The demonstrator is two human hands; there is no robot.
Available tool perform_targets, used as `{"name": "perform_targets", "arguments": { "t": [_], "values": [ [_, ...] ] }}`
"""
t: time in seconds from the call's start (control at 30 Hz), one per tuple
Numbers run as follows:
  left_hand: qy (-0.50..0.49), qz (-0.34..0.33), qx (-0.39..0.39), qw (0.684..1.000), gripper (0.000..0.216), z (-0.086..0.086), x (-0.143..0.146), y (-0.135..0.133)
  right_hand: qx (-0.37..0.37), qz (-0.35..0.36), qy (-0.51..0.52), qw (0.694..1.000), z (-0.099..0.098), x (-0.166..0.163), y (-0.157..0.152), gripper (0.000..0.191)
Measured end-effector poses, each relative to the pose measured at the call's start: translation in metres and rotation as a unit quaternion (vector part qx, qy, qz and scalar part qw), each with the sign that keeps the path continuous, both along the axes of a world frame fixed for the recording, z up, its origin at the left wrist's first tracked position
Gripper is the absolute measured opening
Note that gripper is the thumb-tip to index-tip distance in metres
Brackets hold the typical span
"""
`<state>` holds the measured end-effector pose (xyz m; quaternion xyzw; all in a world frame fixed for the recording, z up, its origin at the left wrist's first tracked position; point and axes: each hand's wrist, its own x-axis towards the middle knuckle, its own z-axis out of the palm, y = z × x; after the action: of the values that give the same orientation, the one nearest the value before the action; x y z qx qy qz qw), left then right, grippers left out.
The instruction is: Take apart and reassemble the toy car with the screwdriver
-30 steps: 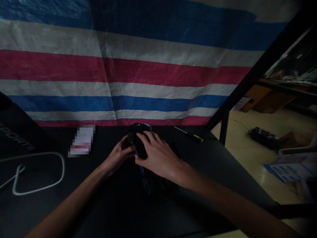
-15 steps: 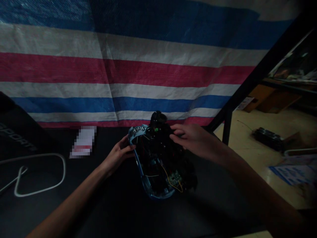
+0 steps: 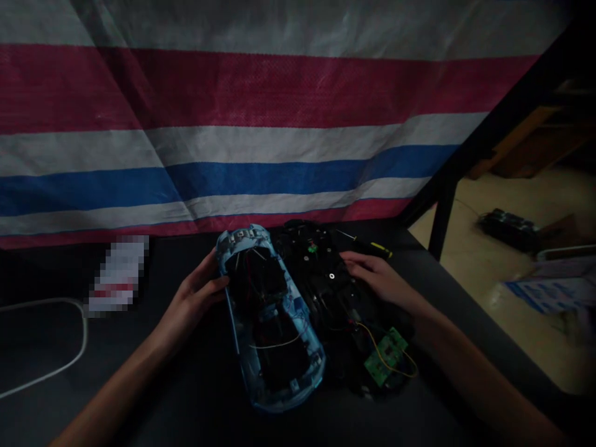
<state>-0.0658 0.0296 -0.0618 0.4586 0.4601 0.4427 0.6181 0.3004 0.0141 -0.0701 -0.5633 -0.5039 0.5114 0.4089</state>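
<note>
A light blue toy car body shell lies upside down on the dark table, its hollow inside facing up with thin wires in it. My left hand grips its left side near the far end, thumb over the rim. Beside the shell on the right is the black toy car chassis, with wheels and small screw posts. A green circuit board with a yellow wire sits at its near end. My right hand holds the chassis's right side; some fingertips are hidden behind it.
A yellow-and-black screwdriver lies behind my right hand. At the left are a pixelated packet and a white cable. A striped sheet hangs behind the table. Beyond its right edge, a dark object rests on the floor.
The chassis has moved off the shell to the right and now lies beside it. My right hand moved with it, and the screwdriver has come into sight. The view has shifted.
</note>
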Motion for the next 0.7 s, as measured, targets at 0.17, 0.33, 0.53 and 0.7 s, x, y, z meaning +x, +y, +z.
{"name": "perform_targets", "arguments": {
  "t": [0.17, 0.33, 0.53, 0.7],
  "values": [
    [0.036, 0.018, -0.022, 0.999, 0.075, -0.003, -0.002, 0.0, 0.001, -0.015, -0.005, 1.0, -0.01, -0.003, 0.001, 0.028],
    [0.046, 0.005, -0.046, 0.998, 0.071, -0.008, -0.007, 0.0, -0.008, -0.021, -0.007, 1.0, -0.014, -0.009, -0.003, 0.028],
    [0.048, 0.013, -0.051, 0.997, 0.073, -0.002, -0.004, -0.001, -0.032, -0.023, 0.014, 0.999, -0.009, -0.011, -0.004, 0.028],
    [0.04, -0.003, -0.045, 0.998, 0.074, 0.003, -0.001, -0.001, -0.03, -0.015, 0.03, 0.999, -0.01, -0.012, -0.002, 0.028]
  ]
}}
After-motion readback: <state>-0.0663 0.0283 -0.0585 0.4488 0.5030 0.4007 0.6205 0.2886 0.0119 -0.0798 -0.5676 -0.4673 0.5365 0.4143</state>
